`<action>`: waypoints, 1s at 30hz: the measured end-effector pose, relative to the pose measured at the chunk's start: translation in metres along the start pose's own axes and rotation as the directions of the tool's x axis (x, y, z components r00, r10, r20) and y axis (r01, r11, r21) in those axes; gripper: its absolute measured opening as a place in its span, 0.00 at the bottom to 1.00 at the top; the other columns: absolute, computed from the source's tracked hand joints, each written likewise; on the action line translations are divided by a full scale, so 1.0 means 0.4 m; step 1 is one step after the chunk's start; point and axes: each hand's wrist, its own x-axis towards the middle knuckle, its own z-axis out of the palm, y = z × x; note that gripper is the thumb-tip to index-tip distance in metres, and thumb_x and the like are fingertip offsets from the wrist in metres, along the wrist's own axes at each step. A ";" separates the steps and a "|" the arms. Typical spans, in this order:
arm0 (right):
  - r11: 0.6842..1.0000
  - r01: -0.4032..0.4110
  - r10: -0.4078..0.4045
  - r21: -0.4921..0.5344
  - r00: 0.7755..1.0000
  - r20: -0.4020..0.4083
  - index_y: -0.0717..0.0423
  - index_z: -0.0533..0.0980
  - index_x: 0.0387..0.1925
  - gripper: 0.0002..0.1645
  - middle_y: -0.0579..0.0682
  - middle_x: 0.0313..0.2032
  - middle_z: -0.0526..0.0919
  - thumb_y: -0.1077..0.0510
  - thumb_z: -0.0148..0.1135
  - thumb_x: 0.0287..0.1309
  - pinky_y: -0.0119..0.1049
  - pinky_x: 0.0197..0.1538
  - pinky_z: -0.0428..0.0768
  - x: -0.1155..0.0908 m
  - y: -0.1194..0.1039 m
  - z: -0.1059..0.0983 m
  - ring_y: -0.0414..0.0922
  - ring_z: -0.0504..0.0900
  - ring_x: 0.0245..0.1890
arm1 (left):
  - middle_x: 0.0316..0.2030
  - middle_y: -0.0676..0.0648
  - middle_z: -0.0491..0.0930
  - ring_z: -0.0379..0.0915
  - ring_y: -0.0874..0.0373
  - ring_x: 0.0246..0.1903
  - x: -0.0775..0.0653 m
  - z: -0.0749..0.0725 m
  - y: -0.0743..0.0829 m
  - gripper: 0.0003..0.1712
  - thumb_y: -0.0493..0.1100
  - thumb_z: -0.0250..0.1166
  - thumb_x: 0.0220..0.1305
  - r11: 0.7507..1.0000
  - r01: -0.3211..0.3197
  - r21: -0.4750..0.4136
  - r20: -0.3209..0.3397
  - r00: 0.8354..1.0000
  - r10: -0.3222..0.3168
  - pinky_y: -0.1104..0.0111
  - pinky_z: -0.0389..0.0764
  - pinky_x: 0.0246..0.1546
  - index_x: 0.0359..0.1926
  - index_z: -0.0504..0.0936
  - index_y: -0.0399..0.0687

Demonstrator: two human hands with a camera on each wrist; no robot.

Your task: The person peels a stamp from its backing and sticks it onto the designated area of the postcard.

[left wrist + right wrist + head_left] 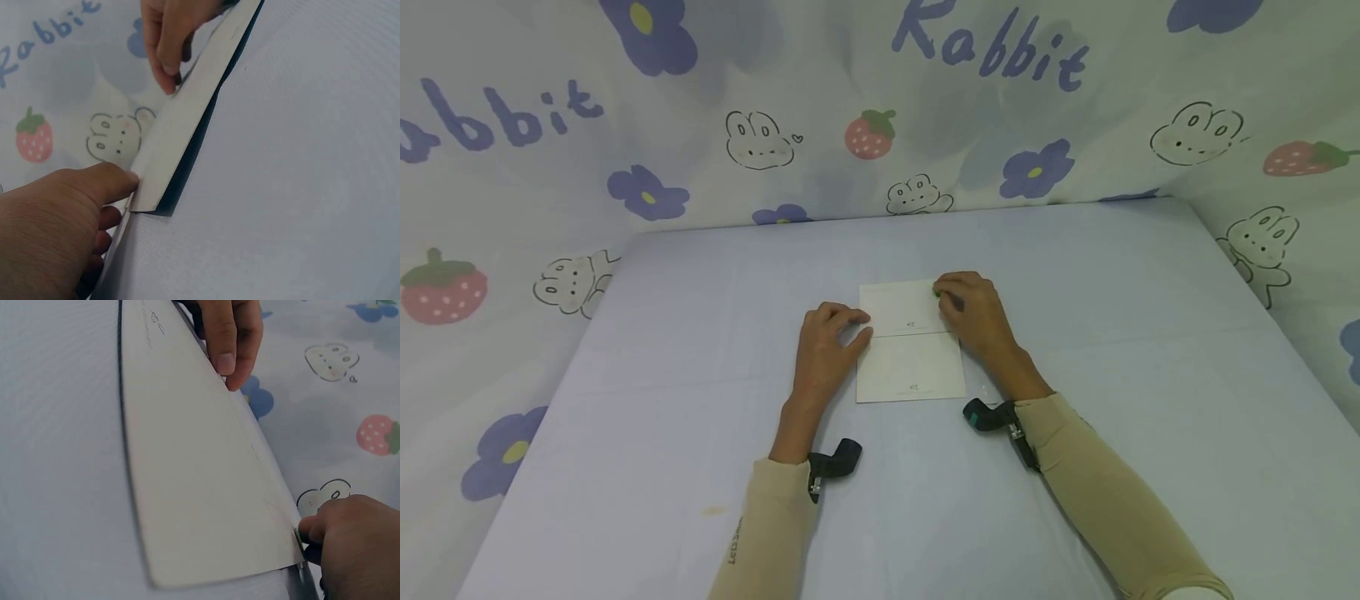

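Note:
A cream card (909, 367) with two panels lies on the table, a crosswise line between them and small print on each. My left hand (826, 346) is at its left edge, thumb and forefinger spaced apart with the tips right at the edge by that line. Dark blue shows beneath the card (172, 144) in the left wrist view. Over the far panel's right side, my right hand (976, 312) pinches a small green thing (937, 292) between thumb and fingers. Only a sliver of this green thing (298, 536) shows in the right wrist view; the fingers hide the rest.
A white cloth covers the table (662, 375). Behind it hangs a curtain (820, 92) printed with rabbits, strawberries and flowers. A clear piece of plastic (987, 389) lies beside the near panel's right edge. Black wrist cameras (838, 460) sit close above the table.

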 end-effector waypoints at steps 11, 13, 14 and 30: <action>0.996 -0.080 0.080 0.043 0.997 0.004 0.58 0.85 0.46 0.12 0.50 0.53 0.83 0.64 0.60 0.67 0.44 0.66 0.68 -0.002 0.002 0.000 0.48 0.76 0.60 | 0.47 0.47 0.77 0.69 0.49 0.49 0.000 -0.003 0.001 0.11 0.42 0.72 0.63 1.000 0.019 0.013 0.000 1.000 -0.019 0.57 0.71 0.50 0.46 0.87 0.47; 0.992 -0.090 0.093 0.087 0.995 -0.035 0.56 0.86 0.45 0.11 0.49 0.52 0.83 0.63 0.60 0.67 0.42 0.66 0.69 -0.005 0.008 0.001 0.46 0.76 0.59 | 0.46 0.47 0.77 0.68 0.49 0.49 -0.001 -0.003 0.002 0.11 0.42 0.72 0.63 1.000 0.026 0.003 0.003 1.000 -0.026 0.57 0.71 0.50 0.46 0.87 0.47; 0.989 -0.096 0.103 0.111 0.993 -0.056 0.56 0.86 0.45 0.11 0.48 0.52 0.83 0.63 0.60 0.68 0.41 0.65 0.70 -0.006 0.012 0.000 0.45 0.77 0.59 | 0.46 0.47 0.77 0.68 0.49 0.49 -0.001 -0.002 0.003 0.10 0.42 0.71 0.64 1.000 0.026 -0.001 0.005 1.000 -0.026 0.58 0.71 0.50 0.46 0.87 0.47; 0.950 -0.196 0.221 0.245 0.972 -0.079 0.50 0.86 0.45 0.09 0.41 0.47 0.84 0.59 0.61 0.69 0.36 0.59 0.74 -0.033 0.036 -0.036 0.38 0.79 0.53 | 0.46 0.48 0.77 0.68 0.50 0.49 -0.005 -0.002 0.002 0.10 0.42 0.71 0.65 1.000 0.030 -0.009 0.009 1.000 -0.030 0.59 0.70 0.51 0.46 0.87 0.48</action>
